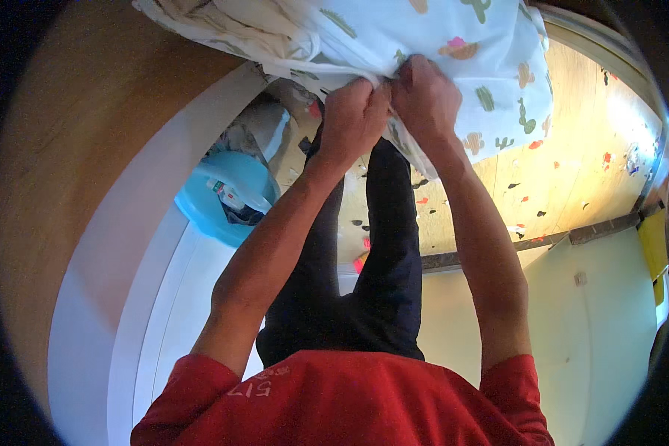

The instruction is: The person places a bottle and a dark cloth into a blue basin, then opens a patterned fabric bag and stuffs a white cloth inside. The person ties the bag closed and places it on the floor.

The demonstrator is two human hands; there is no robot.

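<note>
A large white cloth with a cactus print (502, 83) spreads across the top of the view and hangs down on the right. Both fists grip its edge close together near the top centre. My left hand (357, 114) is closed on a folded part of the edge, and my right hand (426, 95) pinches the cloth just beside it. A thin strip of the fabric dangles below my right hand. Beige fabric (245, 28) lies bunched within the cloth at the upper left. The fingertips of both hands are partly hidden in the folds.
A light blue plastic basin (200, 209) holding a white bottle (227, 195) and dark cloth stands left of my legs. Red, black and white scraps lie scattered on the wood-look floor (479, 206). A wood-coloured surface with a pale edge (122, 217) curves along the left.
</note>
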